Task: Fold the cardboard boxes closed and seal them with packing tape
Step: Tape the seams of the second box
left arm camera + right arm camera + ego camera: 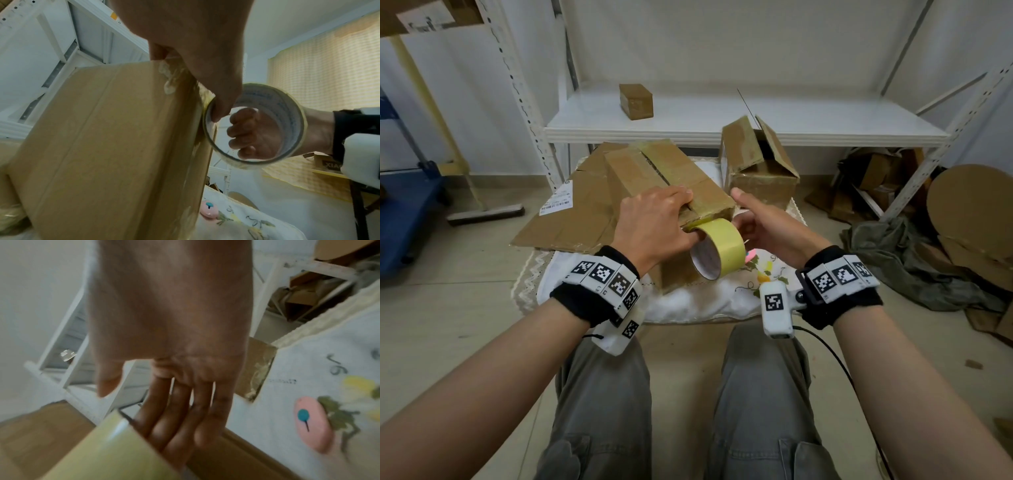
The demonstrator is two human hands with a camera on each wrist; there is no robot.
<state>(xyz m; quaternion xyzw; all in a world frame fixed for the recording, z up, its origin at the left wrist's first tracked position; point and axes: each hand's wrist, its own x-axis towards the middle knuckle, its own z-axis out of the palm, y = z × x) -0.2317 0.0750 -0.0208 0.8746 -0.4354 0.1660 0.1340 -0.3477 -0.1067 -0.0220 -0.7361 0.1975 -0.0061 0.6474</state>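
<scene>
The box sits on a white cloth just in front of the person's knees, its top flaps folded shut with the middle seam showing. The left hand lies over its near top edge, fingers pressing down on the flaps while the thumb hooks inside the core of the tape roll — so this hand both pins the box and holds the roll against its near face. The right hand is at the roll's far side with fingers fairly straight, touching it, not gripping. To do this step well, I'd judge, press the loose tape end firmly onto the near face, then draw the roll straight along the seam — taut, centred. Beyond stands a second box, flaps up.
</scene>
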